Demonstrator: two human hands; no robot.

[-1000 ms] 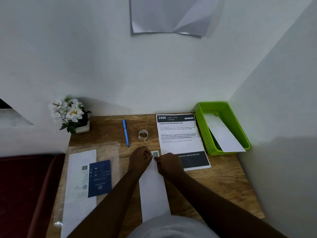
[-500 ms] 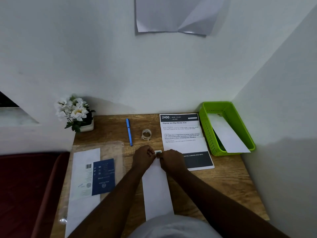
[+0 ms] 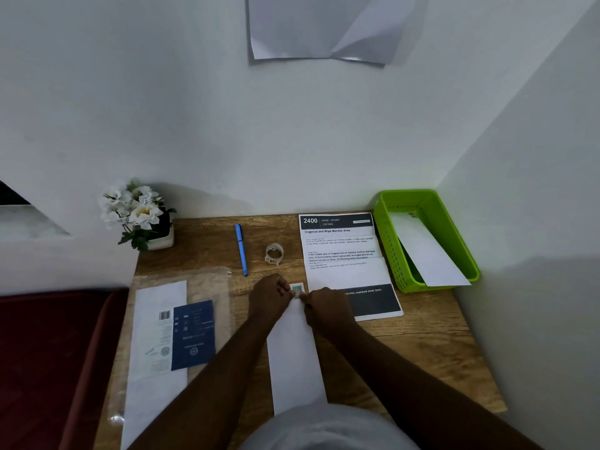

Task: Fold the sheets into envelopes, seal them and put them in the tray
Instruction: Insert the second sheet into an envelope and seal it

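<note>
A folded white envelope (image 3: 296,355) lies lengthwise on the wooden desk in front of me. At its far end sits a small teal sticker (image 3: 297,288). My left hand (image 3: 271,295) and my right hand (image 3: 326,305) meet at that far end with fingers curled, and their fingertips pinch the envelope's edge just below the sticker. The green tray (image 3: 388,235) stands at the back right against the wall. Another white envelope (image 3: 425,258) leans inside it and pokes over its near rim.
A printed sheet (image 3: 344,254) lies right of my hands, with a tape roll (image 3: 274,254) and a blue pen (image 3: 242,250) behind them. A plastic sleeve with white paper (image 3: 156,378) and a blue booklet (image 3: 193,336) lies left. A flower pot (image 3: 138,212) stands back left.
My hands have stayed at the envelope's far end and drawn slightly closer together over the sticker. The envelope has not moved.
</note>
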